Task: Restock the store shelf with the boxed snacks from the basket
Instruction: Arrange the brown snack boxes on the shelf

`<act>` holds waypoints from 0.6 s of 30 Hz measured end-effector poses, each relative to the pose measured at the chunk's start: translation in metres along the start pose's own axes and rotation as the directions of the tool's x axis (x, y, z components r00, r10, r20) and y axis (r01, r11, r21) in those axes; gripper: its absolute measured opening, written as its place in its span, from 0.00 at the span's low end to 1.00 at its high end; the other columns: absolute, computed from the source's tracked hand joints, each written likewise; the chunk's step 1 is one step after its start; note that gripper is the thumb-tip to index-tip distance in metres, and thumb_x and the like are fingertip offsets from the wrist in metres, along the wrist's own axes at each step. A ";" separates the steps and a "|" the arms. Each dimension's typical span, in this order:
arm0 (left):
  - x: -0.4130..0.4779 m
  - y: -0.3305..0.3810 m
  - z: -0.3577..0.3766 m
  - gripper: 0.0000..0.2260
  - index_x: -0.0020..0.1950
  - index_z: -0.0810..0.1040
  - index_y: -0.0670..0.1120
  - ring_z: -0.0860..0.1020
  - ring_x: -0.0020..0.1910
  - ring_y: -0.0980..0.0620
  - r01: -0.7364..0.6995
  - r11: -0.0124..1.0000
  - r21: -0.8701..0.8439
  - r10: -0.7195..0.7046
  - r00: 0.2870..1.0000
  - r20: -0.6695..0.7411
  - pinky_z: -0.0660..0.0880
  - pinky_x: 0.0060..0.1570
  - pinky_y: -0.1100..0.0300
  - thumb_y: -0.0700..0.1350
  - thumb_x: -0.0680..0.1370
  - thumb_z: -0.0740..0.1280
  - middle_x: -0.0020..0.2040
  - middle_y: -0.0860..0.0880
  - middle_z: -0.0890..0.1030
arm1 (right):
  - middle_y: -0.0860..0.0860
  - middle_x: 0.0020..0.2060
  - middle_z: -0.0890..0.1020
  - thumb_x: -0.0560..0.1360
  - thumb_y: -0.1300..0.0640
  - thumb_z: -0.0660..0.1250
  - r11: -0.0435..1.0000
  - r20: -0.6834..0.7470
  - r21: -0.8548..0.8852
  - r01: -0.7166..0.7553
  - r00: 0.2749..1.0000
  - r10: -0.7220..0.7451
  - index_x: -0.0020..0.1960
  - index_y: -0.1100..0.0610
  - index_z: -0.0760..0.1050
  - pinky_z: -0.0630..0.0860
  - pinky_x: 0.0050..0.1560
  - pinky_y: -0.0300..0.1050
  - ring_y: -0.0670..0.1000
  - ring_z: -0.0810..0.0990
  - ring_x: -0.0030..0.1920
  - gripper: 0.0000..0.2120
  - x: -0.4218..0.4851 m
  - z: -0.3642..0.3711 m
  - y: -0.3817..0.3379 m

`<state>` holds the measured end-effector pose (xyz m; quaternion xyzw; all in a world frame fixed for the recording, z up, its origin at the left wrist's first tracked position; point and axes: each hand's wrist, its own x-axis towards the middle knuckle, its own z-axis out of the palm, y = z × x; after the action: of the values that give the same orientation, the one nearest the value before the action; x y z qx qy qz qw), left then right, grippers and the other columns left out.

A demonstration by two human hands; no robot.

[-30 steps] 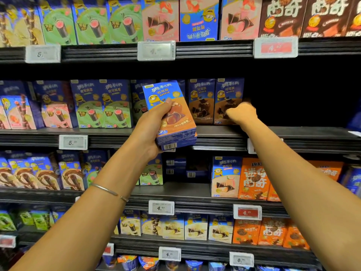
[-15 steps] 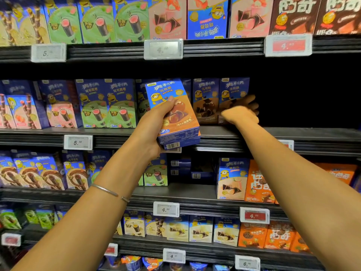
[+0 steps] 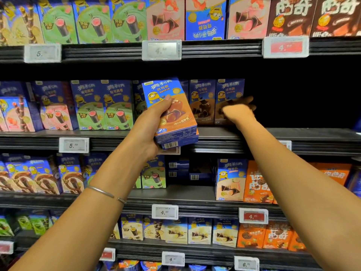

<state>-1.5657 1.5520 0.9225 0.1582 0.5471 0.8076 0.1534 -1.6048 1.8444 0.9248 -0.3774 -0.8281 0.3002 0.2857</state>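
We hold the blue-and-orange cardboard snack box (image 3: 173,114) tilted in front of the black metal store shelf (image 3: 283,136), not yet set down on it. Our left hand (image 3: 150,128) grips the box low on its side. The thumb is curled across the printed front and the fingers are hidden behind. The bottom edge looks thick, so a second box may lie under the first, but we cannot tell.

We judge the box light: thin glossy paperboard, stiff along its folds and corners, with wide faces that would dent under a hard squeeze. The coated print looks a little slippery, and the snacks inside are probably brittle. The safest hold is across the narrow sides near the middle, with the load carried on the edges.

Our right hand (image 3: 237,113) reaches onto the shelf at the rightmost of two standing blue-and-brown cartons (image 3: 203,102) of the same rectangular shape. Its fingers are blurred and stretch toward the dark empty gap (image 3: 302,98) beside them. We cannot tell whether that hand is pressing the carton or gripping it. The shelf ledge is ribbed and matte, so a box should slide along it easily.
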 end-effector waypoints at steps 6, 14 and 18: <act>-0.003 0.001 0.003 0.10 0.54 0.83 0.51 0.89 0.42 0.47 -0.026 1.000 -0.003 0.026 0.999 0.025 0.85 0.35 0.48 0.56 0.78 0.75 0.48 0.48 0.89 | 0.64 0.71 0.68 0.74 0.46 0.69 0.996 -0.085 0.073 0.043 0.996 -0.036 0.73 0.63 0.66 0.71 0.66 0.55 0.66 0.69 0.68 0.34 -0.019 -0.005 0.009; -0.010 -0.001 0.016 0.17 0.66 0.81 0.44 0.87 0.54 0.41 -0.208 0.973 0.099 0.208 0.978 0.017 0.85 0.55 0.45 0.52 0.81 0.72 0.56 0.43 0.88 | 0.44 0.49 0.84 0.73 0.32 0.68 0.654 0.144 0.698 0.293 0.837 -0.529 0.51 0.44 0.76 0.78 0.44 0.42 0.43 0.84 0.49 0.17 -0.140 -0.029 -0.025; -0.015 -0.002 0.018 0.19 0.63 0.83 0.46 0.87 0.55 0.40 -0.242 0.970 0.031 0.241 0.970 0.043 0.83 0.58 0.41 0.59 0.84 0.65 0.57 0.42 0.87 | 0.46 0.48 0.85 0.72 0.39 0.74 0.658 0.206 0.682 0.319 0.780 -0.591 0.58 0.51 0.74 0.80 0.37 0.35 0.41 0.86 0.43 0.22 -0.167 -0.038 -0.034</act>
<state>-1.5444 1.5618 0.9254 0.2418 0.5353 0.8069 0.0617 -1.5010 1.7040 0.9327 0.0340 -0.7934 0.5404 0.2783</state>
